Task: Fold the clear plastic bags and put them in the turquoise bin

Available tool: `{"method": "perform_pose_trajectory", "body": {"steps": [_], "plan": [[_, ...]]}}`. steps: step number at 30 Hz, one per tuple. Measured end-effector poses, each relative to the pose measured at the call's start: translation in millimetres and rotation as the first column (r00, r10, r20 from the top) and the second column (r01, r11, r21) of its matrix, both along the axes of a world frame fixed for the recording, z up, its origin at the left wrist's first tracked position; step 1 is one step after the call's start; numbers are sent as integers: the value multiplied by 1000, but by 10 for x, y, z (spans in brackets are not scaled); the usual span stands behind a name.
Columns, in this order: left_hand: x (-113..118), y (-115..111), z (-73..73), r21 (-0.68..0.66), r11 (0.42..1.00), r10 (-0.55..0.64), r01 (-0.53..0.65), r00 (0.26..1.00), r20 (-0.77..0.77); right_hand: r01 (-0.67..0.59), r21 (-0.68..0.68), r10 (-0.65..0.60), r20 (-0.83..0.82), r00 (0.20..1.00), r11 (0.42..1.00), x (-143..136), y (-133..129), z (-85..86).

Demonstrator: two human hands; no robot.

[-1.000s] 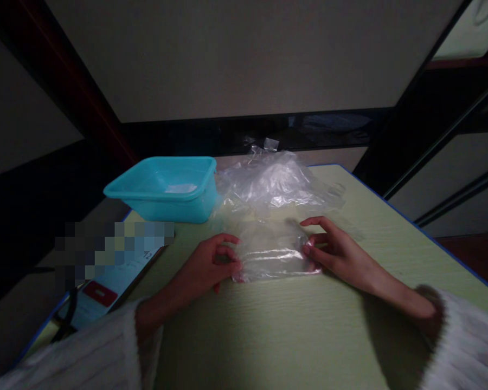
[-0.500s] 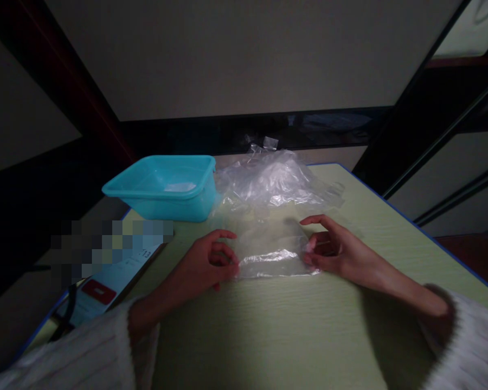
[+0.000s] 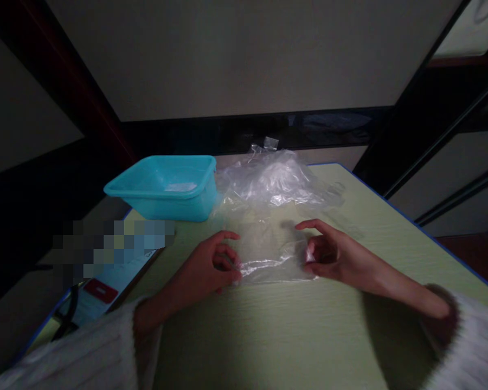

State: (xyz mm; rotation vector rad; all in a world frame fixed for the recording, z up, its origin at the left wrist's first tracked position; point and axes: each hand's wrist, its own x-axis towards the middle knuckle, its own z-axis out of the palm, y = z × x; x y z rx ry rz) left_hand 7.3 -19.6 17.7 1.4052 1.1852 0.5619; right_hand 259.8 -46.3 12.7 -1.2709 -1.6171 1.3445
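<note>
A clear plastic bag lies flat on the table between my hands, with a shiny crease along its near side. My left hand pinches its near left corner between thumb and fingers. At the opposite side, my right hand grips the near right corner, index finger stretched out above the film. Behind it, and seeming to touch its far side, lies a crumpled heap of clear plastic bags.
A turquoise plastic basin stands at the back left, with something pale inside. Left of my arm lies a partly blurred, light blue box-like thing with a red patch, near a black strap. The pale table has a blue edge; a panel rises behind it.
The near edge of the bag has shifted slightly towards me, and its crease has changed shape. Both hands keep hold of the corners and have moved only a little.
</note>
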Motion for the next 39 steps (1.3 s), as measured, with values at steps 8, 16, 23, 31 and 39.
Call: {"method": "perform_pose_trajectory", "body": {"steps": [8,16,23,31,39], "plan": [[-18,-43,13,71,997,-34,30,998,44,-13,86,3,119,993,996,8,-3,-14],[-4,-43,48,13,1000,-13,13,1000,-2,-24,110,5,168,986,994,1,-10,15],[46,-77,13,52,998,21,-22,1000,18,-56,211,-6,281,960,976,10,-3,-14],[31,-89,-11,329,943,95,-57,990,-102,-66,393,-141,474,869,917,84,4,-22],[-28,-228,-135,762,452,-86,464,873,-481,-496,532,-61,721,690,686,50,-48,121]]}}
